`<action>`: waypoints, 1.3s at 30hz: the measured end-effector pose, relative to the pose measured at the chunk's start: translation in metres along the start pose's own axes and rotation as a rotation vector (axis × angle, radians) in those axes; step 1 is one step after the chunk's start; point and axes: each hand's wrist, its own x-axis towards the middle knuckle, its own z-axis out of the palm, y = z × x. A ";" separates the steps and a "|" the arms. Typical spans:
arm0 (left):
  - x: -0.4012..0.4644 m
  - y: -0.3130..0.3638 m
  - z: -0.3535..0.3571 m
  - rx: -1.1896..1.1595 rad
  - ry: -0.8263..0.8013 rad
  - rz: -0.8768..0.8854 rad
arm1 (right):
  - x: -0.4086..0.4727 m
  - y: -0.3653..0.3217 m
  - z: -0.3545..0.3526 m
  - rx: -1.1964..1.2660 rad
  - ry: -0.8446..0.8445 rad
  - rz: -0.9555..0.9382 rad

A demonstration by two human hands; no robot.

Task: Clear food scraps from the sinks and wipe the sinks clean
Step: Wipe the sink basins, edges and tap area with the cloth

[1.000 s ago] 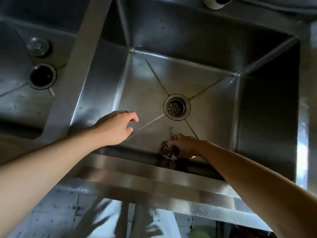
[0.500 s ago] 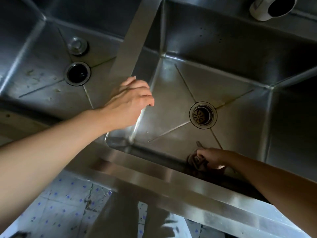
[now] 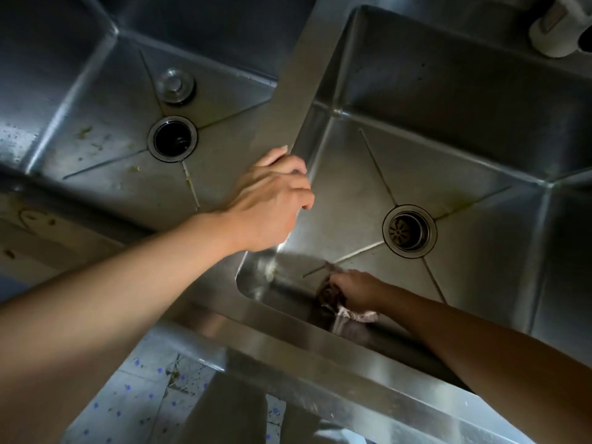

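Two steel sinks lie below me. In the right sink (image 3: 480, 149), near its front wall, my right hand (image 3: 357, 290) grips a dark crumpled cloth (image 3: 330, 296) pressed on the sink floor. The drain strainer (image 3: 409, 231) sits just behind that hand. My left hand (image 3: 272, 203) rests on the steel divider (image 3: 298, 91) between the sinks, fingers curled over its right edge. The left sink (image 3: 96, 129) shows small yellowish food specks (image 3: 86, 132) on its floor around an open drain (image 3: 172, 139).
A round metal drain plug (image 3: 174, 85) lies behind the left sink's drain. A white cup-like object (image 3: 557, 33) stands at the back right rim. The steel front ledge (image 3: 288, 357) runs across below, with blue-dotted floor tiles (image 3: 141, 395) beneath it.
My left hand rose from over the right sink and settled on the divider. My right hand slid the cloth leftward along the front wall. My view swung left, showing more of the left sink.
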 end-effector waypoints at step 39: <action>0.029 -0.021 -0.014 -0.092 0.249 -0.226 | 0.071 -0.103 -0.043 1.295 -0.016 0.448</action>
